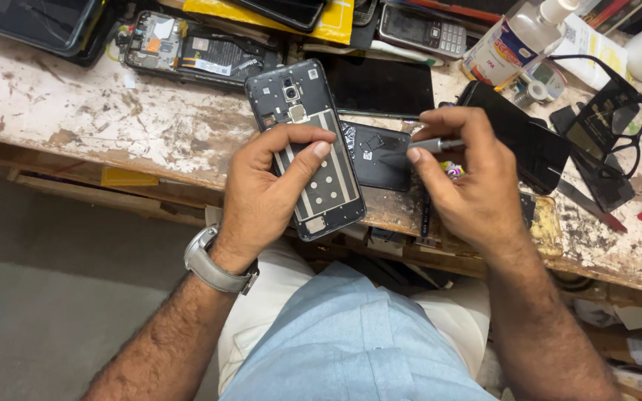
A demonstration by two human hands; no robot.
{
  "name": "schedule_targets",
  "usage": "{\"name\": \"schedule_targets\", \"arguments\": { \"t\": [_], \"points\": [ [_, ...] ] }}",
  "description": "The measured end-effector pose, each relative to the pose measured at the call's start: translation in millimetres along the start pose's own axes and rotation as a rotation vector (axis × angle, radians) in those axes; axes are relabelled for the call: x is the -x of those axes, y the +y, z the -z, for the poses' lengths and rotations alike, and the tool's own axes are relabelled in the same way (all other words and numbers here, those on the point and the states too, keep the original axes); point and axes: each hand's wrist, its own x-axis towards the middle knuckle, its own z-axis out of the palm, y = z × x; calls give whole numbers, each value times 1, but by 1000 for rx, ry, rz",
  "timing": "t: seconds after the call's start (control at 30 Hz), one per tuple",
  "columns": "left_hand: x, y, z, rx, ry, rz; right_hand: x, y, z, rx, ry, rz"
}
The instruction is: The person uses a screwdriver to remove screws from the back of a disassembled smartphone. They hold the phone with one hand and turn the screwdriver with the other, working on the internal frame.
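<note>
Left hand (pixel 265 197) is closed around an opened phone (pixel 307 148); a thin metal tool (pixel 437 145), perhaps tweezers, is pinched by the right hand (pixel 469 182) beside it.

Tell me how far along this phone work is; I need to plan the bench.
Done: the phone is opened, its back off and its inner frame exposed. A dark panel lies on the bench beside it. In hand: the left hand grips the phone, thumb across the frame; the right hand pinches a thin metal tool near its edge. Left: the phone is not yet closed up.
</note>
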Motion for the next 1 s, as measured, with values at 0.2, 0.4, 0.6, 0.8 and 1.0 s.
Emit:
{"name": "schedule_targets", "arguments": {
  "t": [0.2,0.4,0.6,0.8,1.0],
  "points": [
    [0,2,2,-35,0,-46,1,-6,-1,-94,14,-6],
    [-1,1,0,-84,-18,-66,10,-24,6,-310,73,6],
    [-3,6,-4,-21,-61,15,11,-33,-1,-314,88,86],
    [-4,11,-2,17,-73,34,10,-34,-11,-399,92,136],
    [-4,8,1,-64,-73,-45,11,-34,-16,-350,84,179]
  ]
}}
